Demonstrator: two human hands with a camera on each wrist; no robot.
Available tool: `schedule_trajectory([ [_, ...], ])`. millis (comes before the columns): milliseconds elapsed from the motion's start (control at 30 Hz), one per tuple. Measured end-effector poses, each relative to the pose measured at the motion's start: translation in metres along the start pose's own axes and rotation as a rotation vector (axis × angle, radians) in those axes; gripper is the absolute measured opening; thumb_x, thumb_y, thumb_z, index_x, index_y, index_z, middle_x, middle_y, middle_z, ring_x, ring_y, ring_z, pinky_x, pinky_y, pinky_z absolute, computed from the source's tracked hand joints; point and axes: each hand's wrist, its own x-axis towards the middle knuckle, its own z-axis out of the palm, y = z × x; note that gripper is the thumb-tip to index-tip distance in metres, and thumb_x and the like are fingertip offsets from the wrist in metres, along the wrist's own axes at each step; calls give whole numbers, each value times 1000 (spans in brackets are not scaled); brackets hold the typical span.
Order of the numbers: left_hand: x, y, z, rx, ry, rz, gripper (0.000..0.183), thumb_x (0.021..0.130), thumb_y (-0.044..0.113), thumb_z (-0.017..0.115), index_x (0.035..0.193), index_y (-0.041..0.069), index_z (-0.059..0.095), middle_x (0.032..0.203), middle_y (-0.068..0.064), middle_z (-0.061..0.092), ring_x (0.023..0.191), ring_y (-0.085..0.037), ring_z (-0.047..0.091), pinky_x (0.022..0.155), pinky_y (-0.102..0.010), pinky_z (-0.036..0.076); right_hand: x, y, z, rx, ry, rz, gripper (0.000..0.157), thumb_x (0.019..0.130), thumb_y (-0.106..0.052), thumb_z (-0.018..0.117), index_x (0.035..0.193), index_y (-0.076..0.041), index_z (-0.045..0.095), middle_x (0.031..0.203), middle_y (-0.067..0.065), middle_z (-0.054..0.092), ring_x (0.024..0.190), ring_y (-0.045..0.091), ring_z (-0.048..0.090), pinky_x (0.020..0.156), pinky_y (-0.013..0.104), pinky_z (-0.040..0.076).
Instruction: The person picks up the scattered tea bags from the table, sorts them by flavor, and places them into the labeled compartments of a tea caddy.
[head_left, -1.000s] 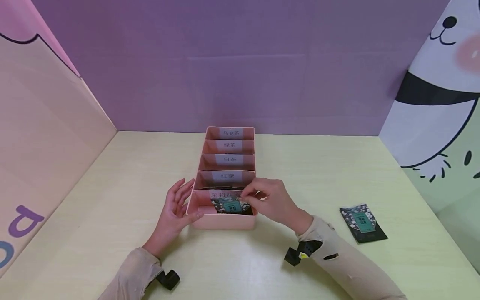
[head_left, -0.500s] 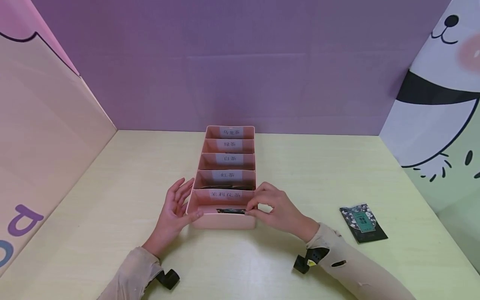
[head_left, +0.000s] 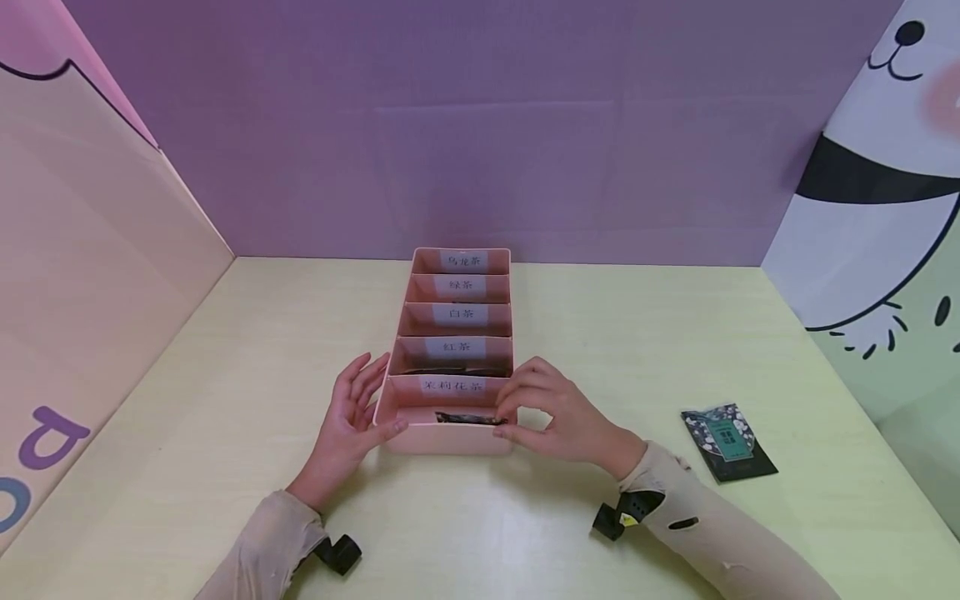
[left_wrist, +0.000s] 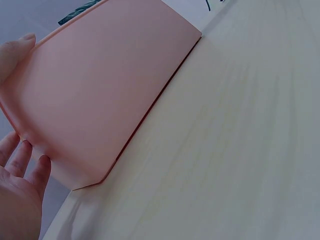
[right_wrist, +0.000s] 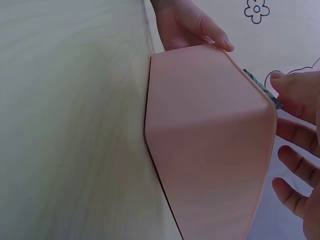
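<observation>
A pink divided storage box [head_left: 450, 442] with white labelled dividers stands on the table. My left hand [head_left: 358, 410] holds its front left corner, thumb over the front rim and fingers against the left side. In the front compartment a dark tea sachet [head_left: 461, 418] leans along the front wall, mostly hidden, its patterned edge [right_wrist: 262, 89] just above the rim. My right hand [head_left: 558, 417] is at the front right corner, thumb and fingers spread apart beside the sachet's right end. Another tea sachet [head_left: 727, 442], black with a green label, lies flat at the right.
Dark packet edges [head_left: 450, 371] show in the second compartment from the front. A purple wall [head_left: 480, 133] rises behind the table [head_left: 630, 333]. Printed panels flank both sides, the right panel [head_left: 862, 267] bearing a cartoon animal.
The sachet has gone down into the front compartment, from showing its face to showing only its top edge. My right hand has shifted slightly right and its fingers have spread.
</observation>
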Motion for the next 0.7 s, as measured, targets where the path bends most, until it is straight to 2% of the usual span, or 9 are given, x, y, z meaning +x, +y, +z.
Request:
schedule_trajectory([
  [167, 0, 0, 0, 2, -1, 1, 94, 83, -12, 70, 154, 13, 14, 160, -15, 25, 139, -4, 35, 109, -15, 31, 1, 0, -2, -13, 2, 11, 15, 79, -9, 84, 88, -11, 72, 93, -1, 66, 96, 19, 54, 84, 34, 48],
  [367, 1, 2, 1, 4, -1, -7, 94, 83, -12, 70, 154, 13, 13, 160, -16, 24, 138, -2, 35, 109, -15, 31, 2, -2, 0, 18, -17, 15, 15, 78, 0, 81, 89, -8, 75, 88, -2, 69, 93, 18, 56, 82, 32, 52],
  [533, 1, 3, 1, 9, 3, -25, 94, 84, -11, 71, 154, 14, 13, 161, -15, 23, 139, -4, 33, 109, -14, 31, 2, -3, -1, 6, -5, -12, 20, 75, 8, 79, 89, -6, 76, 86, 0, 70, 92, 19, 57, 81, 30, 53],
  [633, 1, 4, 1, 13, 5, -27, 95, 83, -11, 70, 154, 13, 13, 161, -15, 23, 139, -4, 33, 109, -15, 31, 2, -1, -1, -20, 32, -56, 22, 75, 13, 76, 88, -5, 76, 86, 2, 70, 91, 20, 58, 81, 29, 53],
  [700, 1, 4, 1, 16, 5, -27, 95, 83, -12, 70, 154, 13, 13, 161, -16, 23, 139, -4, 33, 108, -15, 32, 1, 0, -1, -31, 59, -94, 19, 78, 12, 74, 88, -4, 76, 86, 4, 71, 91, 21, 58, 81, 29, 53],
])
